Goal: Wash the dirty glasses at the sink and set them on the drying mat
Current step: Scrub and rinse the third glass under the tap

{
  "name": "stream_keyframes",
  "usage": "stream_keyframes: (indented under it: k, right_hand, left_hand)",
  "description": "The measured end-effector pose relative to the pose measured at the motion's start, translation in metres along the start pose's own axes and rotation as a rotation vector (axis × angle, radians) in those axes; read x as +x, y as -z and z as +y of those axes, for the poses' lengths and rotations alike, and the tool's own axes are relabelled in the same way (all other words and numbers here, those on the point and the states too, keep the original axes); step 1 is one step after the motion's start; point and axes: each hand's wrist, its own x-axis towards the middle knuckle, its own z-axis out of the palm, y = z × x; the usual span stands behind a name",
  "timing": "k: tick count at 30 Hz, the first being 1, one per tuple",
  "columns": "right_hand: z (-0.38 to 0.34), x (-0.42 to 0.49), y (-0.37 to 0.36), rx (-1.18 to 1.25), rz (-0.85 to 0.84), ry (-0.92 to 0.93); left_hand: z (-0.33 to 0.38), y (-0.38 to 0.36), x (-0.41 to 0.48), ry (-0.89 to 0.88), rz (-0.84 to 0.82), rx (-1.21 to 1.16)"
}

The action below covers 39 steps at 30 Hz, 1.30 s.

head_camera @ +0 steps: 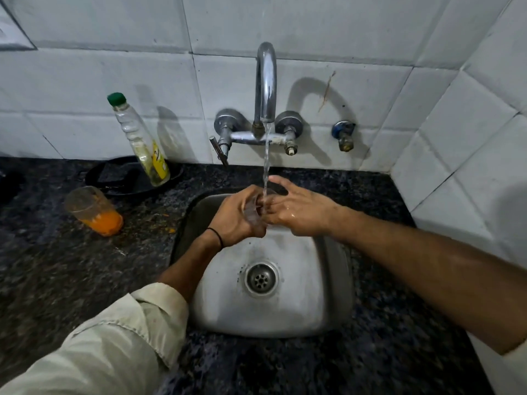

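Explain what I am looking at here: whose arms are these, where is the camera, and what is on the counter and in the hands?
There is no machine. A person works with bare hands, and the single picture comes from a camera worn on the head, looking down, so both arms enter from the bottom. The left hand grips a clear glass over the steel sink, under water running from the tap. The right hand touches the glass at its mouth; whether its fingers reach inside is hard to tell. On the dark stone counter, left of the sink, stands a second glass with orange residue. Behind it is a bottle with a green cap, at a dark round tray. No drying mat is in view.
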Motion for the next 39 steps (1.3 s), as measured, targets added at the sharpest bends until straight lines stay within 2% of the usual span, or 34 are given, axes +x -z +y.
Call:
stream_keyframes:
  k: [3, 6, 8, 9, 12, 15, 17, 19, 21, 23, 27, 30, 32, 34, 36, 38, 39]
  right_hand:
    - [-0.013, 0.027, -0.001, 0.372, -0.138, -0.288]
    - [-0.026, 0.041, 0.002, 0.967, -0.085, -0.53]
    - [-0.035, 0.037, 0.006, 1.506, 0.112, -0.609]
    - [-0.043, 0.036, 0.009, 1.687, 0.249, -0.697]
    - [-0.066, 0.046, 0.01, 1.855, 0.57, -1.108]
    - [-0.074, 0.061, -0.012, 2.081, 0.828, -1.495]
    - [-0.079, 0.065, -0.03, 2.399, 0.92, -1.56]
    - [-0.089, 0.068, -0.047, 2.707, 0.966, -1.455]
    - [-0.096, 0.069, -0.061, 2.911, 1.068, -1.382]
    - [-0.1, 0.069, -0.072, 2.967, 1.127, -1.431]
    - [-0.099, 0.063, -0.087, 2.923, 1.066, -1.595]
    - [-0.091, 0.054, -0.09, 2.732, 0.804, -1.668]
    - [-0.085, 0.047, -0.09, 2.531, 0.636, -1.705]
    - [-0.078, 0.042, -0.084, 2.338, 0.606, -1.628]
    - [-0.068, 0.041, -0.073, 2.069, 0.583, -1.45]
    - [-0.06, 0.043, -0.058, 1.727, 0.468, -1.243]
    - [-0.056, 0.043, -0.05, 1.553, 0.38, -1.138]
  left_hand:
    - [0.01, -0.003, 0.004, 0.007, 0.088, 0.091]
    - [0.011, 0.001, 0.003, 0.009, 0.107, 0.227]
    - [0.011, 0.005, 0.001, 0.065, 0.081, 0.38]
    - [0.015, 0.006, 0.0, 0.089, 0.054, 0.481]
    - [0.038, 0.004, 0.009, 0.145, -0.105, 0.864]
    - [0.051, -0.003, 0.023, 0.215, -0.329, 1.068]
    - [0.059, -0.002, 0.03, 0.16, -0.422, 1.196]
    - [0.068, 0.001, 0.038, 0.113, -0.457, 1.252]
    - [0.072, 0.002, 0.044, 0.115, -0.465, 1.188]
    - [0.069, 0.001, 0.045, 0.127, -0.437, 0.98]
    - [0.052, -0.008, 0.032, 0.122, -0.34, 0.663]
    - [0.028, -0.007, 0.016, 0.215, -0.234, 0.488]
    - [0.01, -0.001, 0.003, 0.337, -0.166, 0.266]
    - [-0.004, 0.007, -0.009, 0.507, -0.203, 0.027]
    - [-0.017, 0.011, -0.017, 0.649, -0.36, -0.113]
    - [-0.026, 0.007, -0.024, 0.65, -0.489, -0.193]
    - [-0.029, 0.003, -0.026, 0.62, -0.5, -0.274]
